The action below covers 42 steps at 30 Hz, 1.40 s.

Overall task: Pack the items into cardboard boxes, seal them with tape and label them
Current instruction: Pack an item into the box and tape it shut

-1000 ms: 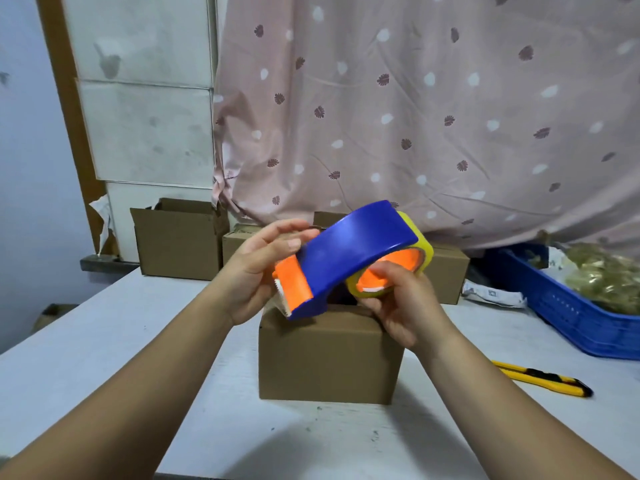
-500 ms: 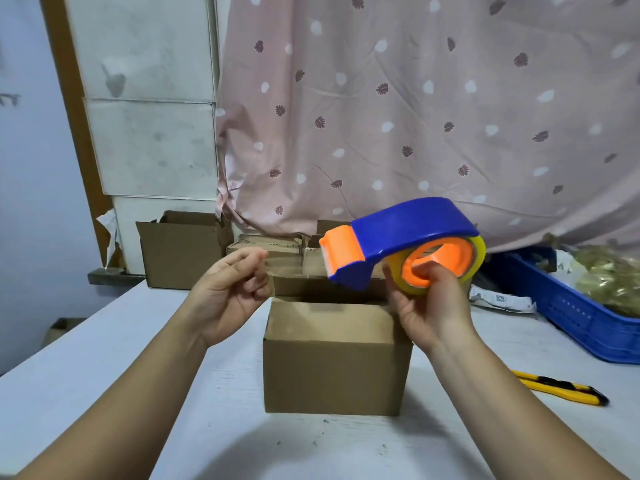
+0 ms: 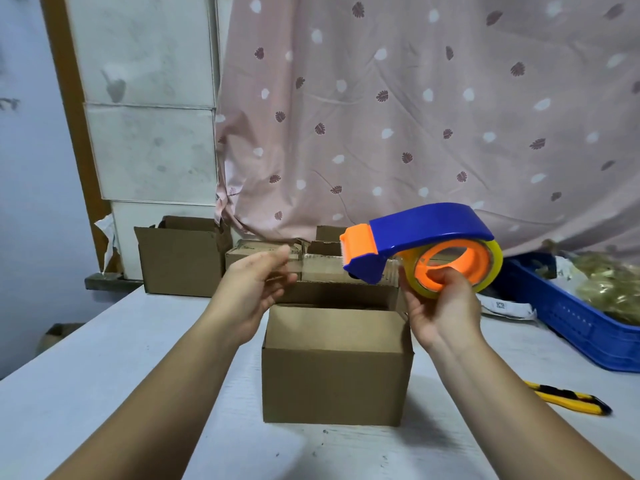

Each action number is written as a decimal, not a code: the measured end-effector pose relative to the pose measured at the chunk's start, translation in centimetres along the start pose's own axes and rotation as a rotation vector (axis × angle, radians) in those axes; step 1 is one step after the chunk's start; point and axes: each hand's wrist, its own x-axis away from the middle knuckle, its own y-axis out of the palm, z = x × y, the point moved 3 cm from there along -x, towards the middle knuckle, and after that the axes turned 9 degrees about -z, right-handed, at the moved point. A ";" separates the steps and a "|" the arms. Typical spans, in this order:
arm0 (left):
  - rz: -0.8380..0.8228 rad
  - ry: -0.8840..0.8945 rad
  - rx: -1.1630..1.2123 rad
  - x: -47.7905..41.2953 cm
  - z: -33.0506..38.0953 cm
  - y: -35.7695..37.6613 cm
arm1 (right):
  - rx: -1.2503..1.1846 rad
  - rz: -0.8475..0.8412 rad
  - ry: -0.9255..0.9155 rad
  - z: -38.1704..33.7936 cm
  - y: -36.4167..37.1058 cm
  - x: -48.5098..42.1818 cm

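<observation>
A second ago our left hand (image 3: 254,289) was at the orange end of the blue and orange plastic tape dispenser (image 3: 426,230), which pointed nose-down. Now the dispenser is level and the two hands are apart, with a strip of clear tape (image 3: 318,268) drawn out between them. The left fingers (image 3: 282,258) pinch the free end of that strip. The right hand (image 3: 440,306) grips the dispenser, its fingers curled through the orange core and the thumb on the outside of the yellowish tape roll (image 3: 491,268).

Below both sets of fingers spreads a pale grey worktop (image 3: 104,358). Well to the right of the right fingers and nearer us lies a yellow and black utility knife (image 3: 568,398). Beyond it stands a blue plastic crate (image 3: 581,327) holding crumpled clear bags. Behind the left fingers sits an open brown carton (image 3: 180,261) with more cartons beside it, against white wall panels (image 3: 149,150). A pink curtain with leaf prints (image 3: 415,116) hangs behind the right fingers.

The plain brown cardboard box (image 3: 336,368) stands on the worktop directly under the stretched strip, between our two wrists. Its front face is bare, with no label, and its top appears unsealed.
</observation>
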 end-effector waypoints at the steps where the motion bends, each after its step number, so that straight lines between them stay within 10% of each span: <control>1: 0.031 0.000 -0.023 0.0 0.0 0.4 | 0.009 0.013 0.001 0.0 -0.1 0.0; 13: 0.388 0.375 -0.844 0.9 -1.2 2.9 | 0.050 -0.003 0.009 0.1 -1.1 -0.2; 20: 0.253 0.110 -0.797 0.3 -2.5 0.8 | 0.124 0.036 0.068 0.7 -1.5 -0.3; 30: 0.261 0.176 -0.811 0.4 -3.4 0.3 | 0.177 -0.007 0.158 1.2 -0.1 -0.4; 38: 0.235 0.079 -0.221 0.8 -2.9 -0.6 | 0.185 0.035 0.171 2.0 -1.0 -0.3; 42: 0.230 0.089 -0.298 1.1 -1.9 -1.6 | 0.259 0.031 0.113 2.3 -0.8 0.0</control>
